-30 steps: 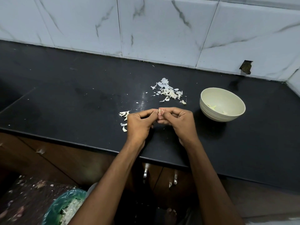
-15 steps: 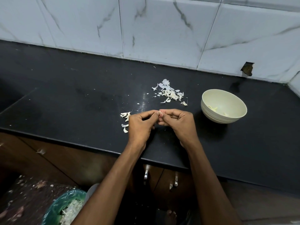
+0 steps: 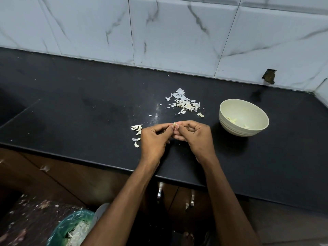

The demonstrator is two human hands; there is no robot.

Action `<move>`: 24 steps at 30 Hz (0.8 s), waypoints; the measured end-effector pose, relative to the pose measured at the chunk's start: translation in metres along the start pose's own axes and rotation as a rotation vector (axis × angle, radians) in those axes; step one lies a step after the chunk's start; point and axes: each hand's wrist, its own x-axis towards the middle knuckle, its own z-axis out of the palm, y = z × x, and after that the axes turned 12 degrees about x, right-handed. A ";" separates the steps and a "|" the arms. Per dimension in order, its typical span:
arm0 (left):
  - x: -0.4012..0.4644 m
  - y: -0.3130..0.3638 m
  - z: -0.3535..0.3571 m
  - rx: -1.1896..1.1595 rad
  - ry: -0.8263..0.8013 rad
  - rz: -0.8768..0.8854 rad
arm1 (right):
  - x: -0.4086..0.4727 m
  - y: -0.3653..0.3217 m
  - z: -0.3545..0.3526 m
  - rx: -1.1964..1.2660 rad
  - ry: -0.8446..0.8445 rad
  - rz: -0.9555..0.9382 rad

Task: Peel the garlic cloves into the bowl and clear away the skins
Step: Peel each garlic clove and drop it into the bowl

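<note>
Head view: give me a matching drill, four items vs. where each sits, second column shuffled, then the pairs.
Items:
1. bowl
2. skin pile
3. clove being peeled
4. green-lined bin

Places:
A. on the floor, below the counter edge, lower left
B. pinched between the fingertips of the left hand and right hand
C. on the counter, right of the hands
D. on the counter, beyond the hands, left of the bowl

Pairs: 1-C, 2-D, 3-B, 4-A
</note>
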 end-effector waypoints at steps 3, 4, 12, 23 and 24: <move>0.001 -0.002 0.001 0.029 0.017 0.001 | 0.002 0.002 0.001 -0.028 -0.002 -0.006; 0.002 -0.003 0.001 0.041 0.017 0.007 | 0.003 0.003 0.001 -0.037 0.000 -0.008; 0.001 -0.004 0.000 0.110 0.028 0.031 | 0.004 0.007 -0.002 -0.089 -0.011 -0.010; -0.001 0.000 0.002 0.147 -0.009 0.025 | 0.011 0.016 -0.008 -0.231 0.002 -0.096; -0.002 0.000 0.002 0.153 -0.006 0.027 | 0.011 0.017 -0.008 -0.252 0.006 -0.104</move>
